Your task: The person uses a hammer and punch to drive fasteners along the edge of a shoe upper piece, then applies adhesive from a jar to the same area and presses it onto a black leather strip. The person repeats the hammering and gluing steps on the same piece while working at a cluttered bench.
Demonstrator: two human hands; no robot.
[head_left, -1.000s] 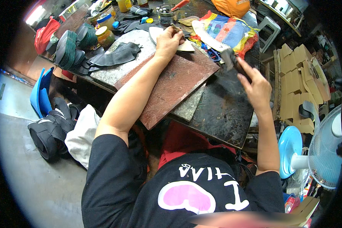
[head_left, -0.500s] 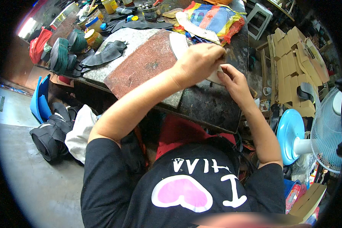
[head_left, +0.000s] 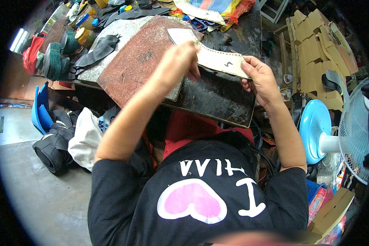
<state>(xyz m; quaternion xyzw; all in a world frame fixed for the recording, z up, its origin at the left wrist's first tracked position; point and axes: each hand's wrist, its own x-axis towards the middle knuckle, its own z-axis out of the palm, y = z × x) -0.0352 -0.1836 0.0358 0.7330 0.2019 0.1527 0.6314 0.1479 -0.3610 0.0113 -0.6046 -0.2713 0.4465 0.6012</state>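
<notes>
Cream pattern piece point(head_left: 211, 55), flat, stiff, card-like, with a long curved outline and a dark mark near its right end; held up just above the bench point(head_left: 217, 100), between both hands.

Left hand point(head_left: 180, 61): grip closed on the pattern piece near its middle, fingers curled over the upper face. Right hand point(head_left: 260, 78): grip pinched on the right end, thumb on top, fingers beneath.

Below the piece: dark bench surface, scuffed, glossy in patches, rounded corner toward the body. To its left: reddish-brown sheet point(head_left: 139, 67), grainy, roughly rectangular, lying flat on a pale speckled slab point(head_left: 110, 45). Black curved cut-outs point(head_left: 96, 51), leather-like, at the slab's left edge. 2 spools of dark green cord point(head_left: 53, 61) near the bench's far left corner. Striped woven fabric point(head_left: 219, 6), blue, yellow and red, at the far edge.

Right of the bench: stacked brown cardboard pieces point(head_left: 315, 39), angular. Pale blue fan point(head_left: 336, 129) with round base and wire cage, lower right. Floor at left: grey concrete, black boots point(head_left: 53, 143), white cloth point(head_left: 86, 139).
</notes>
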